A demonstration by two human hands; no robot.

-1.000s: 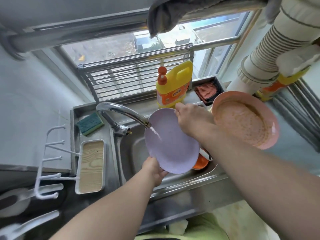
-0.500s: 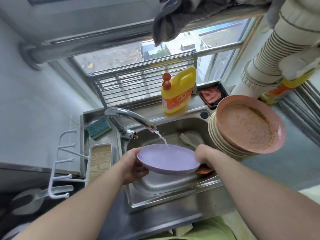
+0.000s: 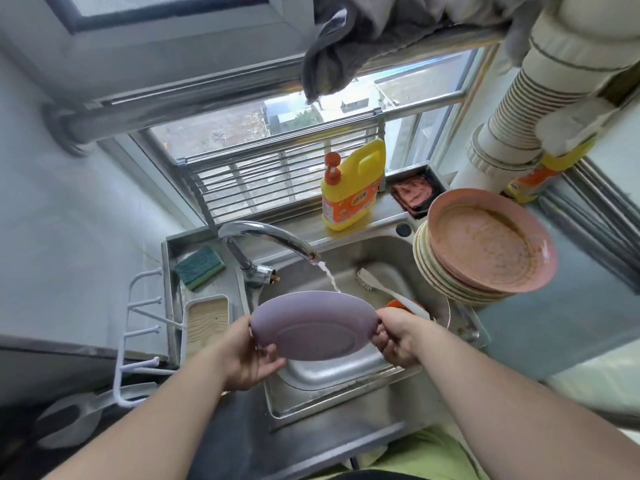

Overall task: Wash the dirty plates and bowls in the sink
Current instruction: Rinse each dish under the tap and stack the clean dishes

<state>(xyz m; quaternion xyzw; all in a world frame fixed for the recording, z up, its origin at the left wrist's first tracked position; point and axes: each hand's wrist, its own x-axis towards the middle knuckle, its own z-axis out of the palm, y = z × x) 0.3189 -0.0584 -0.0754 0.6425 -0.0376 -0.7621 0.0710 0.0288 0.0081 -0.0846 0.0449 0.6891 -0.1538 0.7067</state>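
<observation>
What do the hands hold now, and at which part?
Both hold the purple plate by its rim: left hand at its left edge, right hand at its right.

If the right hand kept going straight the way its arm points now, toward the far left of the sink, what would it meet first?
The purple plate, which the right hand already grips at its right rim. Past the plate that line leads toward the left hand on the opposite rim and the faucet base, though depth is hard to judge from this view.

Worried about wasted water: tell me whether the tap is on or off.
On. A thin stream runs from the faucet spout down behind the purple plate.
</observation>
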